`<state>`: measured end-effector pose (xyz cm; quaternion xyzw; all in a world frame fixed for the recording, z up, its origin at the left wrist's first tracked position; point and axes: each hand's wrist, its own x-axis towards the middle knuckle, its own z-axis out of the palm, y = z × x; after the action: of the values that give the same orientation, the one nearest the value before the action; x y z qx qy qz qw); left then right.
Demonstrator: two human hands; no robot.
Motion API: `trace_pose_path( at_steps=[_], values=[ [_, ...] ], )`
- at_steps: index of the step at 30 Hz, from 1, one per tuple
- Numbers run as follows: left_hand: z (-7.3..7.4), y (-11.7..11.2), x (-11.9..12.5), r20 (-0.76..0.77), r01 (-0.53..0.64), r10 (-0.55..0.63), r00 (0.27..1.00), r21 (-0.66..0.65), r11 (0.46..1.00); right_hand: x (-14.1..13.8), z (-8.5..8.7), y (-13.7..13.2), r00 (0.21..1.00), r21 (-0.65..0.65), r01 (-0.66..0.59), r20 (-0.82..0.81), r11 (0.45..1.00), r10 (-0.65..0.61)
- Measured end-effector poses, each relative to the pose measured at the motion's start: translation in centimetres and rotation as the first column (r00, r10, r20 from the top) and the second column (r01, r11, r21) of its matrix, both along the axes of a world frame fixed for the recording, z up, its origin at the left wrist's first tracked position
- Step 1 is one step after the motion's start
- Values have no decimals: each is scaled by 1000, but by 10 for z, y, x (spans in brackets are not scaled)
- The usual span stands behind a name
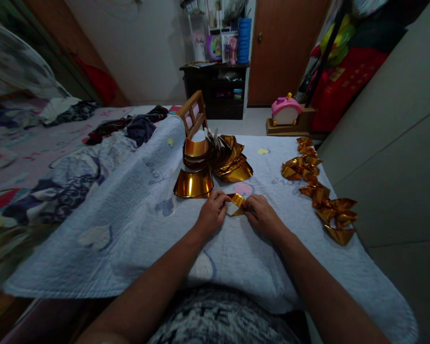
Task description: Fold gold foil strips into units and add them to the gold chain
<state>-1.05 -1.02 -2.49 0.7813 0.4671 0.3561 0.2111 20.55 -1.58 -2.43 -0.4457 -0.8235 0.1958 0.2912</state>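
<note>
Between my two hands is a sheet of gold foil paper (238,200), partly folded, its pale underside showing. My left hand (215,209) pinches its left end, and my right hand (260,211) grips the right end with thumb and fingers. Just beyond my left hand lies a curved, shiny gold sheet (193,183). Behind it sits a pile of similar curved gold sheets (232,162), loosely fanned out. Along the right side of the cloth, several folded gold foil pieces (338,215) lie in a rough line.
A pale blue quilted cloth (157,248) covers the work surface. Beyond its far edge stands a wooden chair back (194,112). A bed with heaped clothes (118,138) is on the left, a pale cabinet wall (390,157) close on the right. A pink toy (286,111) stands farther back.
</note>
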Motion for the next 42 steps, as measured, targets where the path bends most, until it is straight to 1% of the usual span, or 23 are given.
trace_pose_path(
  at_steps=[4,10,13,17,21,25,27,31,38,42],
  values=[
    [3,1,-1,50,14,-12,999,-29,999,0,2,-2,1000,15,-22,-4,1000,22],
    [3,0,0,63,1,0,998,-22,1000,1,9,-6,994,-11,-63,85,998,64],
    [2,1,1,29,-6,6,1000,-13,1000,0,9,-5,992,-27,-64,111,998,67],
    [0,1,3,-34,-10,9,999,-30,999,-1,5,-2,993,-30,-51,102,998,54],
    [-2,0,3,-19,-48,48,999,-52,997,-3,2,0,992,-11,-20,128,1000,21],
    [-3,0,2,-86,-13,13,996,-1,1000,-4,1,0,988,10,-2,152,1000,0],
    [-4,1,2,-122,-2,6,993,36,999,-5,1,0,989,24,7,144,1000,-10],
    [-4,1,1,-114,49,-42,993,64,997,-6,-1,0,993,44,9,119,999,-15],
    [-5,-2,0,-107,108,-100,989,66,992,-4,-7,5,998,1,61,0,998,-61],
    [1,-5,-3,-94,145,-138,986,69,987,-3,-9,7,995,-21,86,-45,996,-87]
  ],
)
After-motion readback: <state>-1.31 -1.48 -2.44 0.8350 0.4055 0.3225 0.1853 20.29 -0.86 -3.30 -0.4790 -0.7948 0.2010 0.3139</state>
